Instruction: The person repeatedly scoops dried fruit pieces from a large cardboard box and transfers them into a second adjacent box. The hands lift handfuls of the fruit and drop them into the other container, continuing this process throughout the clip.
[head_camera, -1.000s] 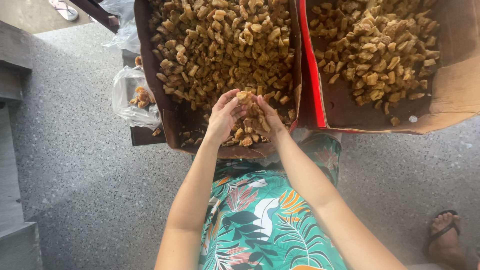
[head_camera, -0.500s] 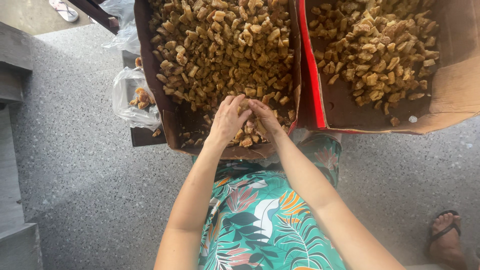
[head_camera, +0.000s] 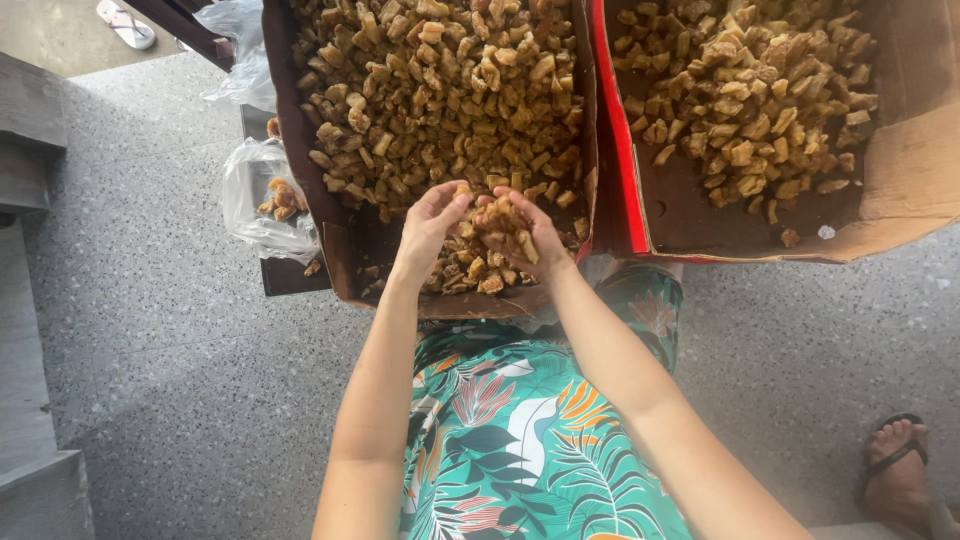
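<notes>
My left hand and my right hand are held together over the near end of a brown cardboard box full of small golden-brown dried chunks. The right hand cups a clump of these chunks in its palm. My left hand's fingertips pinch at that clump from the left side. More loose chunks lie under the hands at the box's near edge. My lap in green leaf-print cloth is just below the box.
A second cardboard box with a red edge, holding the same brown chunks, stands to the right. A clear plastic bag with a few chunks lies left of the first box. A sandalled foot rests on the speckled floor at right.
My hands have lifted slightly from the pile and turned, the right palm now facing up with chunks in it and the left fingers picking at them.
</notes>
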